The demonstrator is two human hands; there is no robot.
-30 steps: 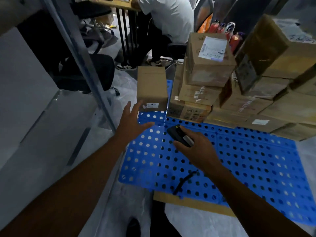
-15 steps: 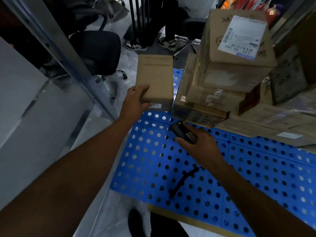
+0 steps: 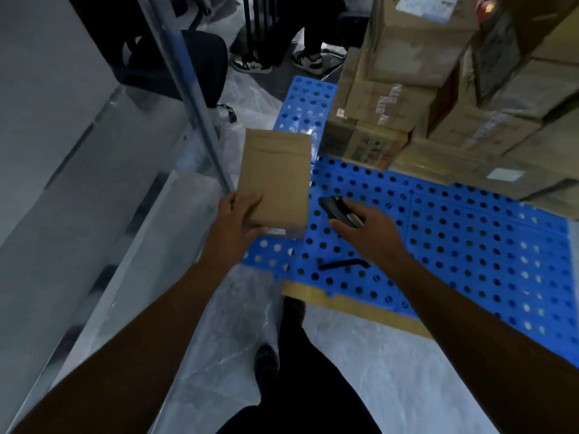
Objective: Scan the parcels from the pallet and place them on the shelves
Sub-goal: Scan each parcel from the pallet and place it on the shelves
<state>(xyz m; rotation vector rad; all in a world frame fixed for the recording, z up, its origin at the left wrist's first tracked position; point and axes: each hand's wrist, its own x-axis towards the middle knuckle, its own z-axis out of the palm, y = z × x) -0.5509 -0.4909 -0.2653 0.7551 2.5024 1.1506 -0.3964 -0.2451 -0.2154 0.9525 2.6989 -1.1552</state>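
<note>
While the small cardboard parcel (image 3: 275, 177) is held off the blue perforated pallet (image 3: 470, 245), it is gripped at its near end by the left hand (image 3: 233, 223), with the thumb (image 3: 247, 203) laid on the top face and the fingers curled underneath, mostly hidden. The long axis of the parcel runs straight away from those fingers, so most of its length lies beyond the grip. A white label (image 3: 279, 230) is seen on the near end face, just below the thumb and turned towards the person. The black handheld scanner (image 3: 336, 209) is clasped by the right hand (image 3: 372, 236), whose fingers (image 3: 357, 208) are wrapped over its body; a dark wrist strap (image 3: 343, 264) hangs beneath. The scanner sits just beside the parcel's right edge, apart from it, its nose pointing forward and away. The label therefore lies to the left of the right fingers and slightly nearer than the nose, so it is judged that the scan has not yet been made and that either the parcel's end must be turned rightward or the scanner drawn back and aimed left. The stacked parcels (image 3: 407, 89) lie beyond the right fingers, and the metal shelf (image 3: 78, 214) lies left of the left fingers.
</note>
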